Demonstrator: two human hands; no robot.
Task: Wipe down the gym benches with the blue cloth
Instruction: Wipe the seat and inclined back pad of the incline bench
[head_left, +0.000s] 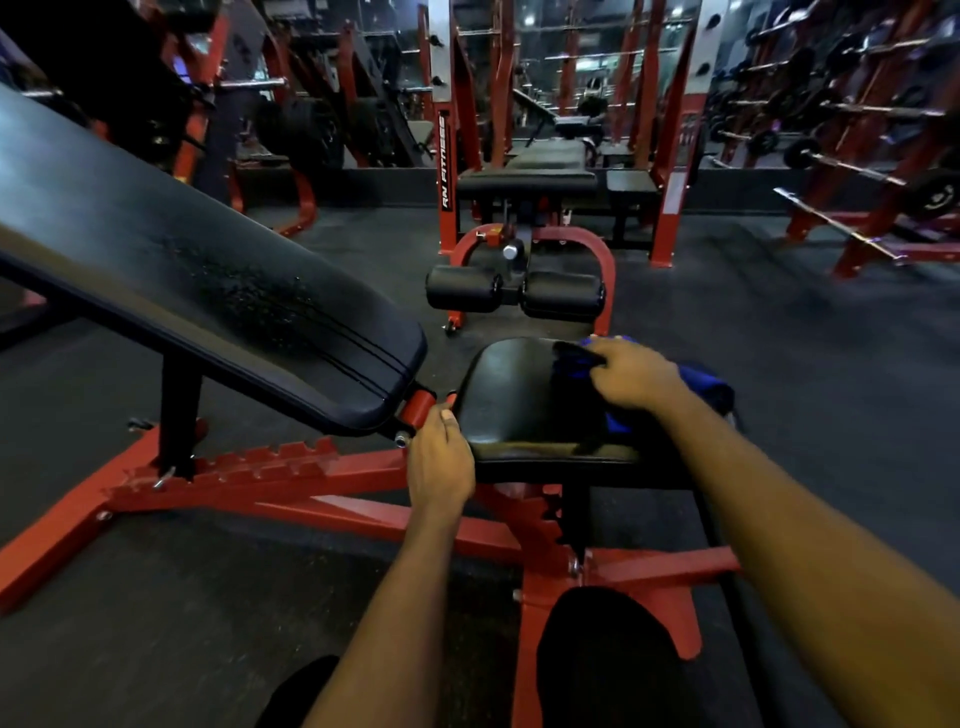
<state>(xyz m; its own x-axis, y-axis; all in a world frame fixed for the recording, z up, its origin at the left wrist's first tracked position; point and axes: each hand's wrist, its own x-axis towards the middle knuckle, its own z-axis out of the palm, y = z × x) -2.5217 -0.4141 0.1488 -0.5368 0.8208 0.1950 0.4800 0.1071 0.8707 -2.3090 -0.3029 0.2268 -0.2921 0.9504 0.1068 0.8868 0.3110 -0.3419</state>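
Two pads made up this bench. The long backrest pad (208, 270) carried wet drops and streaks, so I judge it was sprayed but not yet wiped. A further bench (524, 182) behind probably also waited. On the smaller seat pad (514, 400) lay the blue cloth (701, 384), bunched at its right side and gripped by the right hand (639, 374). The left hand (441, 462) clasped the seat's left edge.

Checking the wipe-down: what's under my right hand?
The blue cloth, bunched on the seat pad, with the right hand holding it. The pad surface beneath cloth and hand is hidden.
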